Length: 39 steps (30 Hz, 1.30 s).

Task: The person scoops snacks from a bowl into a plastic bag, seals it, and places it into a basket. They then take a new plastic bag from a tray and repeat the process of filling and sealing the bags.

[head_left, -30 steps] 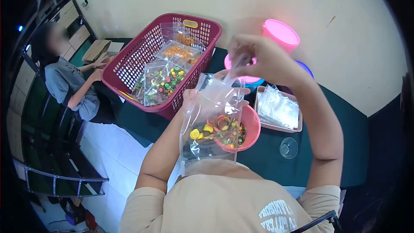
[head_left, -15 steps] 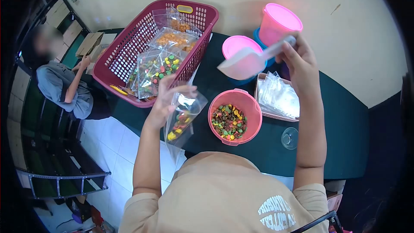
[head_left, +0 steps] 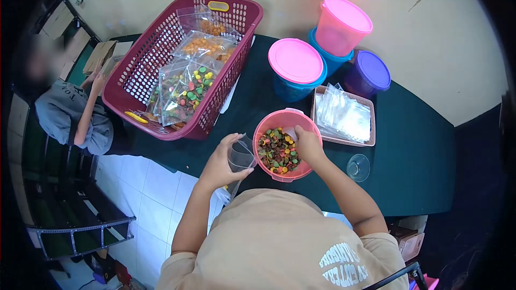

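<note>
1. Clear bag (head_left: 242,157): at the bench's (head_left: 408,177) near edge, beside the bowl, mouth up, long axis slanting down toward my body. My left hand (head_left: 219,167) holds its mouth wide, fingers curved apart.
2. Pink bowl (head_left: 262,167): under my right hand (head_left: 309,147), whose fingers close around the scoop.
3. Scoop (head_left: 291,133): dipped; I judge this is scooping, and lifting calls for keeping it level.
4. Colourful pieces (head_left: 279,151): loose around it.

R hand (head_left: 309,146) + scoop (head_left: 290,132): lowered into pink bowl (head_left: 283,178) | L hand (head_left: 219,166) + bag (head_left: 241,153): now nr bowl
</note>
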Each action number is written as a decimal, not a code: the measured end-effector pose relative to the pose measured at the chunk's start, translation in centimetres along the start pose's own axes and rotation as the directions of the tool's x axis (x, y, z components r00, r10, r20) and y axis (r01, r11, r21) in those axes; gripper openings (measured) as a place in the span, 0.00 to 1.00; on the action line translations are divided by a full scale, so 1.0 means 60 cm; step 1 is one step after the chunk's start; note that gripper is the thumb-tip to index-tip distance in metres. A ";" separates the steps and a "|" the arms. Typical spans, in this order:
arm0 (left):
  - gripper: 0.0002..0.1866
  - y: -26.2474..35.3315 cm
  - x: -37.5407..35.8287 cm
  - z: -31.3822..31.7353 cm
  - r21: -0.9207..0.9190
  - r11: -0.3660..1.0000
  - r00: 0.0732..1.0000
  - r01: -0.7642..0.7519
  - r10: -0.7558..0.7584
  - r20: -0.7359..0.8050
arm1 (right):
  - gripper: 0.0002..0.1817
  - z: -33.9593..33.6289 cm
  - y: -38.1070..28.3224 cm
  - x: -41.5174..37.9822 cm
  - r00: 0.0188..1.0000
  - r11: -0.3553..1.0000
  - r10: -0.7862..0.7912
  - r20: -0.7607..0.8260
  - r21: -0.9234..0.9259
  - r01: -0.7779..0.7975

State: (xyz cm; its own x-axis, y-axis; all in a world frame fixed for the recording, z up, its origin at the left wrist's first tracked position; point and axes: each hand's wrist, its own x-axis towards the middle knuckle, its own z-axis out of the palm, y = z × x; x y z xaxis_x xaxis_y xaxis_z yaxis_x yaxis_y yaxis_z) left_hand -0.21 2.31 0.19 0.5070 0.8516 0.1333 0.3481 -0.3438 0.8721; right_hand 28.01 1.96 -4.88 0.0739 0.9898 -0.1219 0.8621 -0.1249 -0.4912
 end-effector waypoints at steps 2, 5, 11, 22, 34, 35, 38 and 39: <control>0.50 -0.004 -0.004 0.011 -0.020 0.998 0.998 0.065 -0.064 0.029 | 0.13 0.011 0.010 0.005 0.999 0.998 0.041 -0.015 0.050 -0.040; 0.49 -0.009 -0.004 0.014 -0.059 0.997 0.998 0.057 -0.056 0.019 | 0.12 0.023 0.020 0.008 0.997 0.983 0.047 0.060 0.172 -0.057; 0.52 -0.016 0.003 0.016 0.017 0.997 0.993 0.081 -0.083 0.090 | 0.07 0.049 0.025 0.029 0.900 0.677 0.111 0.422 0.631 -0.380; 0.51 0.003 -0.005 -0.001 0.048 0.999 1.000 -0.007 0.006 0.015 | 0.10 -0.026 0.002 0.018 0.876 0.441 0.136 0.463 0.764 -0.472; 0.50 0.025 0.005 0.001 0.289 0.933 0.968 -0.214 0.242 -0.067 | 0.10 -0.089 0.025 -0.040 0.937 0.379 0.145 0.317 0.857 -0.349; 0.52 0.029 0.004 0.003 0.324 0.922 0.969 -0.211 0.241 -0.057 | 0.10 -0.094 0.031 -0.044 0.936 0.380 0.147 0.319 0.856 -0.351; 0.52 0.038 0.002 0.011 0.422 0.894 0.984 -0.148 0.177 -0.028 | 0.10 -0.102 0.045 -0.064 0.952 0.250 0.160 0.263 0.922 -0.296; 0.52 0.040 0.003 0.014 0.426 0.893 0.984 -0.141 0.176 -0.042 | 0.10 -0.110 0.043 -0.066 0.953 0.258 0.147 0.264 0.920 -0.294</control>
State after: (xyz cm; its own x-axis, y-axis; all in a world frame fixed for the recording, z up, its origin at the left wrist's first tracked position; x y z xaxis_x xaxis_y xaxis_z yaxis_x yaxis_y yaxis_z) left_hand 1.39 1.26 1.90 0.5265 0.7939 0.3042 0.5757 -0.5962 0.5596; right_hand 33.24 -1.84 0.05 0.0654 0.9070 -0.4160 -0.2608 -0.3869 -0.8845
